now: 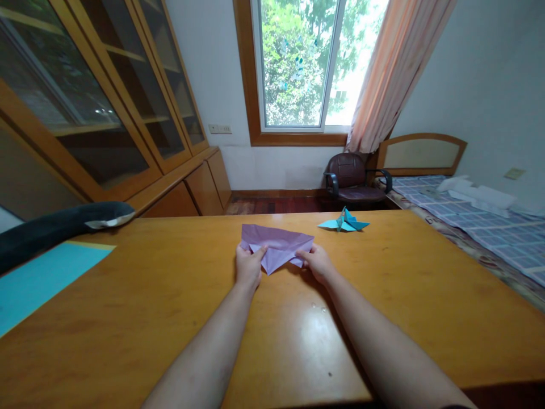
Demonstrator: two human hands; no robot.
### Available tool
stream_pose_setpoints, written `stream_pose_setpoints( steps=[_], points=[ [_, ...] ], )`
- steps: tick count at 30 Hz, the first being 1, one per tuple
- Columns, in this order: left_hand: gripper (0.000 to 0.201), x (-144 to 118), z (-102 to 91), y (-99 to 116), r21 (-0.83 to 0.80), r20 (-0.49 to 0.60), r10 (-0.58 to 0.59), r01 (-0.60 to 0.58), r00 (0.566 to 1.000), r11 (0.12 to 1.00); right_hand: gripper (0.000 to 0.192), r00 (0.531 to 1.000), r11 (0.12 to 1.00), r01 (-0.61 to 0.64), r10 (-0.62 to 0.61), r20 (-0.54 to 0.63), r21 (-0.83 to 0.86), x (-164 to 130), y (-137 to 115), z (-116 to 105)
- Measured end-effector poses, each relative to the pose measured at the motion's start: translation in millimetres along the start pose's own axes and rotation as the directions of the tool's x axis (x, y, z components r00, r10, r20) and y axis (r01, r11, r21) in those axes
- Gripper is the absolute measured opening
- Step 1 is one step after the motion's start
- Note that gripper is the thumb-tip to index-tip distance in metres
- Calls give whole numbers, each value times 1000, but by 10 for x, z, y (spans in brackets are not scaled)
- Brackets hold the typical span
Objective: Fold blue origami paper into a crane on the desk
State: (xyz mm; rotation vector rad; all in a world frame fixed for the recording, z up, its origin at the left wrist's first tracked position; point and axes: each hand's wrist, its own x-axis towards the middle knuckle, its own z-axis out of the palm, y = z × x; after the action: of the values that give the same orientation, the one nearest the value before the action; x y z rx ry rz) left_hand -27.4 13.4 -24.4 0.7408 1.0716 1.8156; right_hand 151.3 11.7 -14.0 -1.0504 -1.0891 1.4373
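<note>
A sheet of purple origami paper (276,241), partly folded and creased, is held up just above the wooden table. Its lower edge comes to a point toward me. My left hand (249,266) pinches its left side, thumb on the near face and fingers behind. On the right side, my right hand (315,261) grips the paper in the same way, with the fingers partly hidden under it. Beyond my right hand, a folded blue paper crane (344,221) rests near the far edge of the table.
The wooden table (170,307) spans the view. Blue sheets (46,278) lie at its left, beside a dark curved object (63,227). Past the table stand a glass-doored cabinet (128,85), an office chair (353,176) and a bed (481,216).
</note>
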Motion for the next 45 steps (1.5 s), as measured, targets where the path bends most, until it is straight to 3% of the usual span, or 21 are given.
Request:
stream_pose_setpoints(
  steps=[5, 9, 12, 15, 18, 21, 23, 25, 27, 28, 31, 33, 35, 38, 41, 45],
  points=[
    [72, -35, 18, 81, -71, 92, -38, 45, 995, 996, 19, 996, 1000, 30, -31, -86, -8, 20, 19, -15],
    [104, -17, -36, 150, -76, 102, -176, 184, 979, 980, 26, 985, 992, 50, -29, -171, 117, 94, 66, -49],
    [115, 14, -93, 175, -35, 125, -261, 267, 957, 963, 29, 963, 989, 86, -52, -263, 122, 140, 108, -90],
    [102, 36, -135, 173, 56, 153, -268, 263, 951, 963, 25, 944, 994, 79, -99, -314, -75, 152, 113, -127],
    [68, 31, -138, 157, 123, 200, -292, 272, 935, 954, 19, 923, 936, 67, -190, -335, -346, 144, 74, -151],
    [43, 18, -107, 126, 133, 225, -321, 297, 920, 945, 19, 906, 886, 75, -253, -340, -458, 140, 37, -165],
    [40, 19, -92, 101, 172, 170, -299, 270, 939, 947, 19, 899, 876, 78, -268, -347, -476, 143, 37, -174],
    [50, 24, -100, 86, 301, 85, -218, 184, 972, 936, 18, 892, 867, 88, -288, -350, -490, 146, 58, -188],
    [62, 22, -128, 89, 525, 46, -60, 27, 997, 851, 23, 880, 849, 88, -311, -359, -522, 141, 87, -203],
    [65, 15, -145, 96, 640, 72, 38, -75, 997, 765, 28, 874, 833, 80, -323, -364, -547, 133, 98, -210],
    [53, -28, -172, 116, 824, 306, 232, -379, 923, 421, 58, 854, 750, 76, -389, -346, -657, 85, 86, -207],
    [37, -66, -152, 116, 814, 477, 208, -519, 854, 262, 71, 837, 636, 85, -463, -291, -767, 35, 40, -176],
    [28, -111, -105, 111, 780, 593, 100, -601, 799, 176, 65, 852, 456, 72, -490, -183, -887, -19, -14, -124],
    [24, -197, -21, 120, 735, 678, -63, -673, 732, 81, 42, 936, 251, 196, -338, 104, -948, -81, -61, -35],
    [39, -285, 33, 141, 724, 687, -100, -689, 720, 11, 32, 950, 247, 300, -165, 265, -921, -108, -57, 25],
    [48, -316, 42, 145, 759, 647, -100, -651, 756, -14, 38, 948, 350, 311, -173, 265, -883, -100, -32, 37]
  ],
)
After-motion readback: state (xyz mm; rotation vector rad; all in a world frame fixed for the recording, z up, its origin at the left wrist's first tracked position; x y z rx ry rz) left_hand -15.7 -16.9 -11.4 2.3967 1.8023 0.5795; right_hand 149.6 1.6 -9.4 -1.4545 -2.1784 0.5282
